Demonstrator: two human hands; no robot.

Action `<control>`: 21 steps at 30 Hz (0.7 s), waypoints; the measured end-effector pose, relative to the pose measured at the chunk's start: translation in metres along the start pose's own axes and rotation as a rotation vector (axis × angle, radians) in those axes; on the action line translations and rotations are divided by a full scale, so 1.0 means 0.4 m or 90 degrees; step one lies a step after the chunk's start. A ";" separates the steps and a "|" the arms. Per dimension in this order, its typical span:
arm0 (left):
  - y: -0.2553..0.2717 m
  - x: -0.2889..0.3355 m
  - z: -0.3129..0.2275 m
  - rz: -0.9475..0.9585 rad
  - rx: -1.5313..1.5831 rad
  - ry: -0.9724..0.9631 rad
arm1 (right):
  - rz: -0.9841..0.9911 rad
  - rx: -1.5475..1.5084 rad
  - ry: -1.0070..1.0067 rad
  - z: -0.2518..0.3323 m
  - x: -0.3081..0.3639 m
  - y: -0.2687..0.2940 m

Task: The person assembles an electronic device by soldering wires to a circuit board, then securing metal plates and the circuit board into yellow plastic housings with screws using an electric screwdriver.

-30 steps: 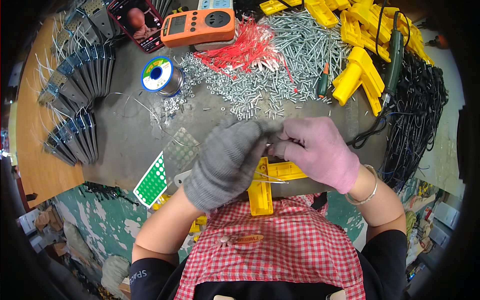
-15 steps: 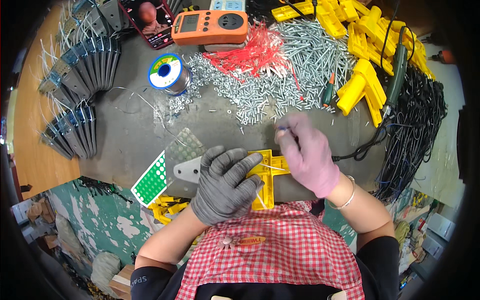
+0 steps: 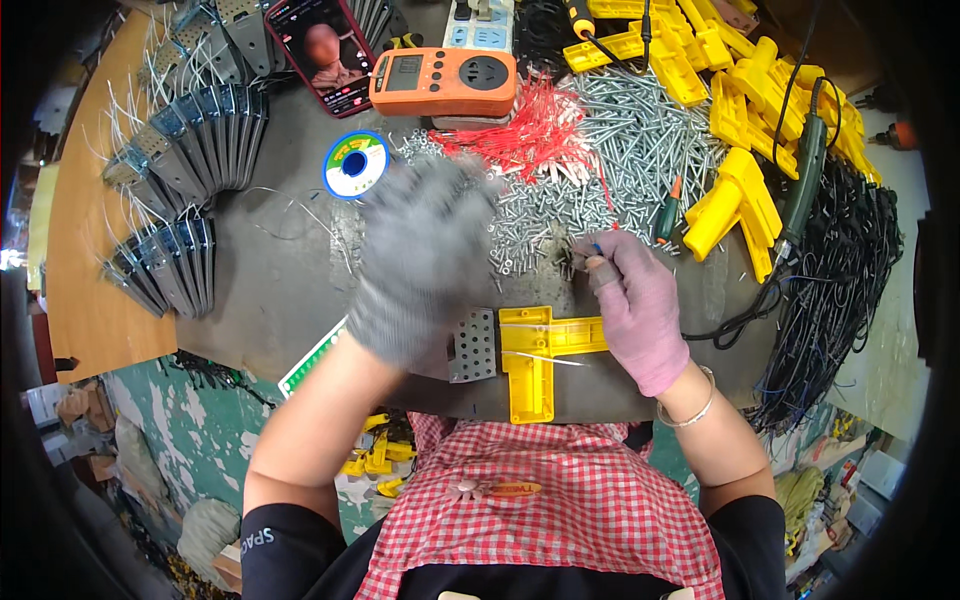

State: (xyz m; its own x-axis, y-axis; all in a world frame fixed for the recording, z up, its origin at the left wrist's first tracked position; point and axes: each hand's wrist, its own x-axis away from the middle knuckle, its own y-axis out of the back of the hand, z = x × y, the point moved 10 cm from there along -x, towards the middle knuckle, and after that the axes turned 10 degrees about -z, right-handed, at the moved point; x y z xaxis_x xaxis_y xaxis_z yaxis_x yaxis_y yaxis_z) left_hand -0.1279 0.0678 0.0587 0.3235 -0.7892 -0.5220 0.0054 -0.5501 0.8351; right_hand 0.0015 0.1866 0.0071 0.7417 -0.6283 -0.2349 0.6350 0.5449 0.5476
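My left hand, in a grey glove, is smeared by motion above the bench, by the solder spool and the loose nuts; its fingers cannot be made out. In a pink glove, my right hand is closed in a pinch at the near edge of the screw pile. A bit of blue shows at its fingertips, too small to name. Below and left of that hand lies a yellow plastic housing half with a thin white wire across it. A perforated metal plate rests beside the housing.
Long screws, red wires and an orange power meter crowd the back. A phone stands behind. More yellow housings, a soldering iron and black cables are right; grey metal blades fan out left.
My left hand has left the yellow housing and swung up and away over the bench, uncovering the perforated plate. My right hand stays pinched near the screws, slightly lower.
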 end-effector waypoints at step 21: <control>-0.047 -0.021 0.086 -0.061 -0.189 -0.003 | 0.229 -0.070 -0.155 0.020 -0.116 -0.041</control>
State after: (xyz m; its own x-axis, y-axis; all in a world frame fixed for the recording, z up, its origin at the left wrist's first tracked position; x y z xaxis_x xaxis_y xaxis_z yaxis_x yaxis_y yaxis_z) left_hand -0.1633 0.0753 0.0415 0.3042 -0.7390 -0.6011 0.3115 -0.5191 0.7959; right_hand -0.0450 0.2023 0.0152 0.8555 -0.4931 0.1579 0.3750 0.8004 0.4677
